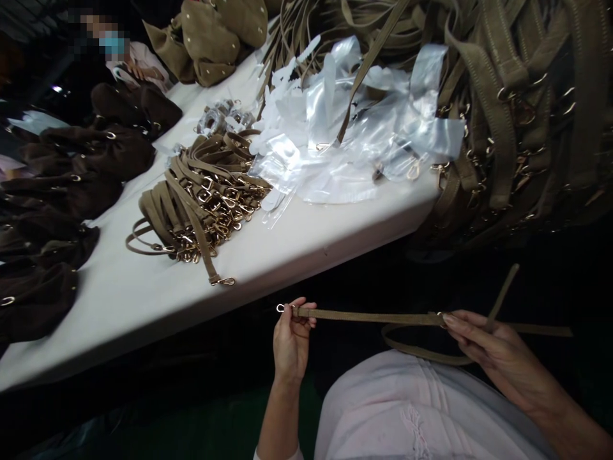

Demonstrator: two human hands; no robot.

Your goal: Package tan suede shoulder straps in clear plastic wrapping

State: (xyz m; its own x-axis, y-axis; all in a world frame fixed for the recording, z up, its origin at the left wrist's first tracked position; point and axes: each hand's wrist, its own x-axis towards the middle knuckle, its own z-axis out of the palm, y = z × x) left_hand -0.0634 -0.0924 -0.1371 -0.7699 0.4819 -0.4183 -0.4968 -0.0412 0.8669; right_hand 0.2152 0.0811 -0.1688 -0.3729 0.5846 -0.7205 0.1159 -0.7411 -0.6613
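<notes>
Pale clothing (407,409) covers the lap of a person holding a narrow olive-brown strap (368,316) just above it, off the near edge of a white table (306,255). Fingers of the left hand (292,338) pinch the strap beside its metal clasp (281,308), which points left; the right hand (493,345) grips it farther along, at a metal ring (441,318), with a slack loop and loose ends around that hand. Between the hands the strap runs nearly straight. On the table beyond, a bundle of similar straps (167,207) lies with gold-toned clasps massed along its near right side, one strap reaching toward the edge. Farther right, clear plastic sleeves (335,160) sit heaped near wider straps (500,128) that spill over the table's right end. Dark brown bags (96,163) line the left side; olive bags (220,38) stand at the far end, near another person in pale clothing (148,61).
</notes>
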